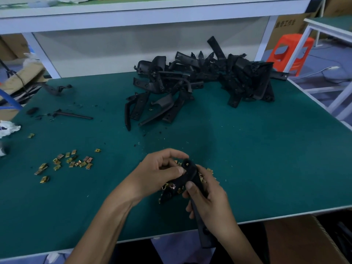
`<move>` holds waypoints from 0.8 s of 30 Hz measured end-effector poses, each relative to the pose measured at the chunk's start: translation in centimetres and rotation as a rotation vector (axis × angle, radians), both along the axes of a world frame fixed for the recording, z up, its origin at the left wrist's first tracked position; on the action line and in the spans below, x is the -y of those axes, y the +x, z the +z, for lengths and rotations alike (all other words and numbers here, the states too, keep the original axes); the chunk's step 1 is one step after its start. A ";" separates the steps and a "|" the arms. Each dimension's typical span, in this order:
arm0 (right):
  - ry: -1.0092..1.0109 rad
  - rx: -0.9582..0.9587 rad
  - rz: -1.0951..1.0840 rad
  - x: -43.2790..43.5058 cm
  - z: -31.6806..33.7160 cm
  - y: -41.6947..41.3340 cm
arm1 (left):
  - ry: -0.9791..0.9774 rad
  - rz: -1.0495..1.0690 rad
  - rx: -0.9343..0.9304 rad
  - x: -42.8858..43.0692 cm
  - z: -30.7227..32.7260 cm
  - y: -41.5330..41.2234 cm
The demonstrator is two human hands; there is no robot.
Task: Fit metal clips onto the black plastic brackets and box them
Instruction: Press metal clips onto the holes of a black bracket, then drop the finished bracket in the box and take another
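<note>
Both hands hold one long black plastic bracket (190, 174) just above the green table (266, 159) near its front edge. My right hand (209, 204) grips the bracket's lower arm, thumb on top. My left hand (162, 170) pinches the bracket's upper end, where a small hole shows; whether a clip sits under the fingers is hidden. A gold clip (172, 186) shows on the bracket's middle. A heap of loose gold clips (206, 175) lies on the table under the hands, partly covered.
A big pile of black brackets (200, 82) fills the back middle. Several more gold clips (70, 161) are scattered at the left. Stray black pieces (72, 115) lie at the far left. A cardboard box (304, 239) stands below the front right edge.
</note>
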State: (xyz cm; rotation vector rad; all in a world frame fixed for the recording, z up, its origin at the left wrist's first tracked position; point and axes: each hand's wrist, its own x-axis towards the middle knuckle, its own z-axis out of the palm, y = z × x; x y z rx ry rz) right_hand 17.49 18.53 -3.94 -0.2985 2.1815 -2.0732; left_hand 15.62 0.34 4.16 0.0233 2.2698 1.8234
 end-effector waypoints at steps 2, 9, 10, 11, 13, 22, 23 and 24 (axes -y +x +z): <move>-0.048 0.029 -0.014 0.0 0.5 0.2 | -0.003 0.024 -0.038 -0.5 0.0 0.1; -0.081 0.098 -0.267 -3.8 0.6 4.2 | 0.050 -0.083 -0.082 -5.7 -0.9 0.6; -0.065 0.103 -0.322 -5.0 0.4 5.1 | 0.067 -0.119 -0.075 -7.0 -1.3 0.7; -0.049 0.117 -0.376 -6.2 0.3 6.0 | 0.076 -0.152 -0.071 -8.6 -1.6 0.9; -0.026 0.162 -0.496 -8.6 0.0 8.1 | 0.092 -0.195 -0.065 -11.9 -2.1 1.2; -0.195 0.323 -0.873 -18.7 1.0 16.4 | -0.033 -0.535 -0.198 -21.0 -2.4 4.1; -0.204 0.309 -0.938 -20.7 1.4 16.0 | -0.036 -0.517 -0.215 -21.0 -2.4 4.1; -0.209 0.293 -1.004 -23.1 1.7 15.3 | -0.039 -0.491 -0.223 -20.8 -2.5 4.2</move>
